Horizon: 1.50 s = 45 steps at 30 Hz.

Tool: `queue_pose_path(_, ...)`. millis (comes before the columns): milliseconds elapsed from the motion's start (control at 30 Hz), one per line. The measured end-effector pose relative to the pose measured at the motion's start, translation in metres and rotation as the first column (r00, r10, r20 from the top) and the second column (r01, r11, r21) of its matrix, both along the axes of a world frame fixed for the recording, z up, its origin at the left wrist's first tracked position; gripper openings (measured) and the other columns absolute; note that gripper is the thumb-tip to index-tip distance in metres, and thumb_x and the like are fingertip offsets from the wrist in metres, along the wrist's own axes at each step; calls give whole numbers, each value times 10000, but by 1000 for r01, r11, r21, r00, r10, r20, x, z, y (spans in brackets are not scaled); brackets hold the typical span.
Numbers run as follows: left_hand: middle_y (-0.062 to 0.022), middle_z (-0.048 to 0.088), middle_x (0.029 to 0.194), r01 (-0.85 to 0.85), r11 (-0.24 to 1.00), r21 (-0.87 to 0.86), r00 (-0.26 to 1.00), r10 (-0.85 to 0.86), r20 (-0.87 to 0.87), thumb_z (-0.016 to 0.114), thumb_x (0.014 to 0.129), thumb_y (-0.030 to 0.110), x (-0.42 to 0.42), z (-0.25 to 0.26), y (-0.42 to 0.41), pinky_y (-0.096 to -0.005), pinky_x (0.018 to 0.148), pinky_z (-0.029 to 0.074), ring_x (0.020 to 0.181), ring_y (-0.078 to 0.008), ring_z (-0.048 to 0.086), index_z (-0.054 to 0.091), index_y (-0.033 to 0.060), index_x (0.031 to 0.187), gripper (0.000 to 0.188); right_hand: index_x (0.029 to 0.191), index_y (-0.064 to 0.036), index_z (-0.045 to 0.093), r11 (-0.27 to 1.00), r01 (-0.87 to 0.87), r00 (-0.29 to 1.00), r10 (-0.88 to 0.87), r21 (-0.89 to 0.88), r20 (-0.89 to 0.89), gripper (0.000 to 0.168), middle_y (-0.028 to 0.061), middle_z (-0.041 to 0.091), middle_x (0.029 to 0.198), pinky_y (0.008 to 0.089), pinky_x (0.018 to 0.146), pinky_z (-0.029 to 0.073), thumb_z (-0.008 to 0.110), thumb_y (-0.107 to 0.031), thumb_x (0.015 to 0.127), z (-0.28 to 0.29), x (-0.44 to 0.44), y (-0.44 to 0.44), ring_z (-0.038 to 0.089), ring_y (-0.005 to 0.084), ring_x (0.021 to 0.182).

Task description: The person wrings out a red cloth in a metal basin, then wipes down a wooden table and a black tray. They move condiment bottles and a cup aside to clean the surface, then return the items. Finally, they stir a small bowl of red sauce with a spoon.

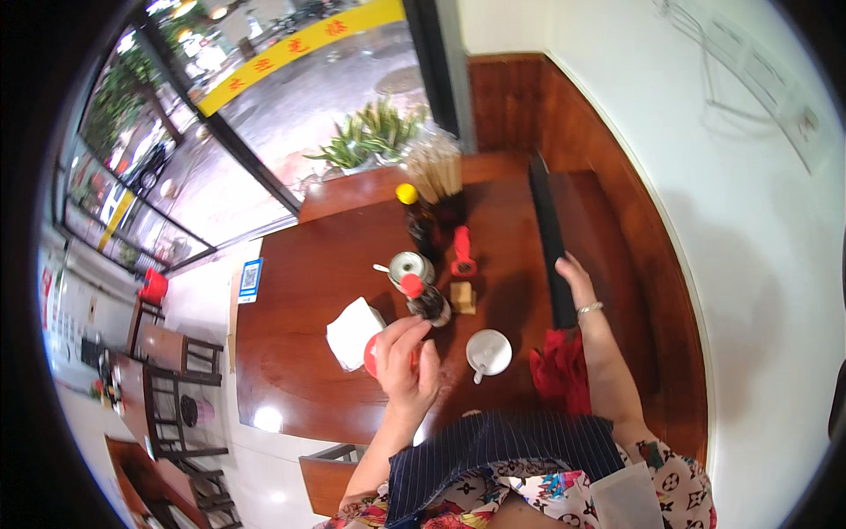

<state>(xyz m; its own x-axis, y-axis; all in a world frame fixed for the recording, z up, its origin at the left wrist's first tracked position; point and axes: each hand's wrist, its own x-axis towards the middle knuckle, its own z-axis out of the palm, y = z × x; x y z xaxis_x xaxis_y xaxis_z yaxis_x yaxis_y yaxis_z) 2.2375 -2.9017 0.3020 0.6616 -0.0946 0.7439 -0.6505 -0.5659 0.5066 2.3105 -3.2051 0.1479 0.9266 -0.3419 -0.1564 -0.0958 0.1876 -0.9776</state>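
My left hand [408, 370] is curled over a round red object [371, 357], perhaps a lid, with red showing on both sides of the fingers; its underside is hidden. Just ahead stands a dark glass bottle with a red cap [411, 286]. White paper napkins [353, 332] lie to the left of this hand. My right hand [579, 283] grips the right side of a long black box [550, 244], thumb on the near edge and the other fingers mostly hidden. A crumpled red cloth [562, 370] lies at the near end of the box.
On the wooden table [297, 264] are a white bowl with spoon [489, 352], a spoon jar [406, 266], a yellow-capped bottle [421, 225], wrapped chopsticks [436, 172], a red-handled tool [462, 251] and a small wooden block [462, 297]. A white wall [694, 165] stands right, glass doors ahead.
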Motion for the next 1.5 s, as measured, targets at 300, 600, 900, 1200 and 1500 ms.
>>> queue_pose_path(300, -111, 405, 1329, 175, 653, -737, 387, -734, -558, 607, 864, 428, 48, -55, -104, -401, 941, 420, 1146, -236, 462, 224, 65, 1435, 778, 1396, 3, 290, 200, -543, 838, 195, 816, 510, 832, 350, 407, 1291, 525, 786, 523, 330, -633, 862, 76, -117, 14, 562, 431, 1053)
queue_pose_path(600, -206, 493, 1276, -142, 31, -989, -257, -966, 7, 497, 798, 628, 55, -42, -140, -473, 995, 392, 1168, -362, 481, 399, -31, 1307, 838, 1333, -8, 415, 525, -293, 950, 254, 799, 182, 586, 137, 535, 1250, 349, 908, 473, 457, -430, 929, 20, -139, 41, 554, 218, 1101)
queue_pose_path(900, -205, 540, 1211, -10, 160, -987, 45, -986, -160, 552, 829, 531, 72, -21, -106, -445, 943, 446, 1089, -348, 540, 438, -17, 1261, 706, 991, -60, 621, 565, -279, 794, -320, -777, -517, 314, 154, 638, 999, 408, 849, 462, 620, -312, 803, -16, -217, -36, 599, 325, 948)
queue_pose_path(1200, -187, 466, 1313, -166, 80, -983, -143, -988, -56, 433, 716, 791, 71, -31, -110, -503, 965, 413, 1141, -353, 497, 363, 12, 1354, 1009, 1056, -10, 603, 954, -32, 997, 52, 299, -58, 303, 74, 651, 1001, 324, 833, 477, 623, -231, 850, 57, -209, -62, 613, 174, 920)
queue_pose_path(1500, -119, 606, 1116, -129, 338, -932, -171, -934, -315, 563, 828, 573, 55, -35, -125, -372, 850, 495, 970, -245, 597, 502, 50, 1246, 672, 1147, 21, 565, 991, 129, 905, -135, 41, 404, 284, 33, 619, 1061, 254, 855, 455, 577, -93, 888, 143, -113, -14, 570, 98, 938)
